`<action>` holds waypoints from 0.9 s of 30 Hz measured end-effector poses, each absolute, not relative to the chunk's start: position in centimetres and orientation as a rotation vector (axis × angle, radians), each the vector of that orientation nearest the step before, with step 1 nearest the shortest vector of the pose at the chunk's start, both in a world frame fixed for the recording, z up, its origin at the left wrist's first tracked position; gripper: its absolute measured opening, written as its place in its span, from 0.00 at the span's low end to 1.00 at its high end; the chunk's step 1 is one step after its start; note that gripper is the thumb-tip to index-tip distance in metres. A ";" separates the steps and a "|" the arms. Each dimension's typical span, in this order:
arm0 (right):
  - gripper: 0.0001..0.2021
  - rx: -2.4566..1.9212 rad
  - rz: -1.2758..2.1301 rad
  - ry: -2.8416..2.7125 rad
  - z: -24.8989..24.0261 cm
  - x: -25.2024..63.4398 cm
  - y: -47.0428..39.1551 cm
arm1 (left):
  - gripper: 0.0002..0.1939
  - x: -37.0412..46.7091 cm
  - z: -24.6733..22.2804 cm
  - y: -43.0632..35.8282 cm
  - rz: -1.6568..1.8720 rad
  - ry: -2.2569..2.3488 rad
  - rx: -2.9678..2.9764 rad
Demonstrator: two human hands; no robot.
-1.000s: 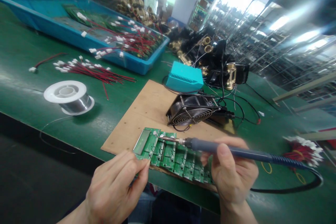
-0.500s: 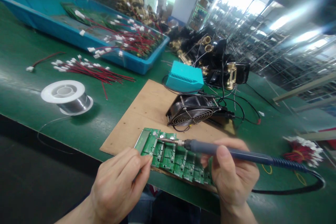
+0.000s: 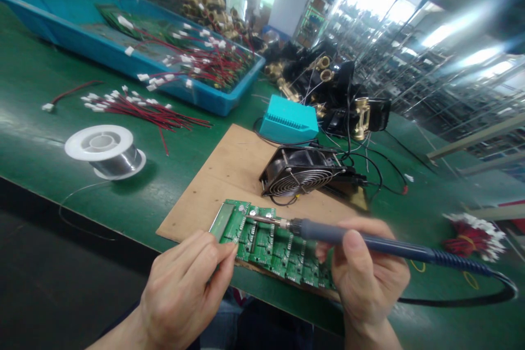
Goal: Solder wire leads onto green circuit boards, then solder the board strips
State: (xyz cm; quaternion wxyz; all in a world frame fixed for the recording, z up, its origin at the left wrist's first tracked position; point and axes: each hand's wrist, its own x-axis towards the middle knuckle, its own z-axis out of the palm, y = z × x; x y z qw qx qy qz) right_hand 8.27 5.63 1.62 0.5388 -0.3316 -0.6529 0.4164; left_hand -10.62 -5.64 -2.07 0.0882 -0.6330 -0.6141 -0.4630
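Note:
My right hand point(image 3: 367, 270) grips a blue soldering iron point(image 3: 365, 241), its metal tip lying over the left part of a row of green circuit boards point(image 3: 262, 246). The boards overlap one another on a brown board point(image 3: 205, 180). My left hand point(image 3: 186, 279) is closed in a pinch at the near edge of the leftmost circuit board. Solder wire point(image 3: 76, 192) runs from a white spool point(image 3: 100, 145) toward this hand; the pinched end is hidden by the fingers. Whether the iron's tip touches a solder joint is too small to tell.
Behind the circuit boards stands a black fan point(image 3: 301, 172) with a wire guard, beside a turquoise box point(image 3: 289, 119). A blue tray point(image 3: 229, 101) holds boards and red wires. Wire bundles with white connectors point(image 3: 135, 106) lie left; another bundle point(image 3: 471, 238) lies right. Brass fittings point(image 3: 361, 117) sit behind.
My right hand and the soldering iron's handle have shifted slightly right and down, and the cable has moved with them. The left hand has barely moved.

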 end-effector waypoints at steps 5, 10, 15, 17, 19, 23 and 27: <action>0.01 -0.789 1.016 -1.571 1.8 8.2 5.6 | 0.11 -10.7 -2.2 -5.4 -1.365 -1.832 -1.885; 0.02 -0.776 1.047 -1.580 1.7 8.2 5.7 | 0.11 -10.7 -2.6 -5.3 -1.364 -1.831 -1.883; 0.01 -0.782 1.061 -1.569 1.6 8.1 5.6 | 0.12 -10.7 -2.8 -5.2 -1.355 -1.845 -1.888; 0.01 -0.780 1.061 -1.567 1.7 8.1 5.6 | 0.11 -10.7 -2.8 -5.2 -1.361 -1.849 -1.892; 0.02 -0.769 1.061 -1.569 1.7 8.2 5.6 | 0.10 -10.7 -2.8 -5.3 -1.375 -1.847 -1.891; 0.02 -0.755 1.028 -1.543 1.5 8.2 5.7 | 0.08 -10.7 -2.5 -5.5 -1.424 -1.819 -1.871; 0.02 -0.755 1.006 -1.534 1.5 8.2 5.7 | 0.09 -10.7 -2.4 -5.5 -1.413 -1.822 -1.877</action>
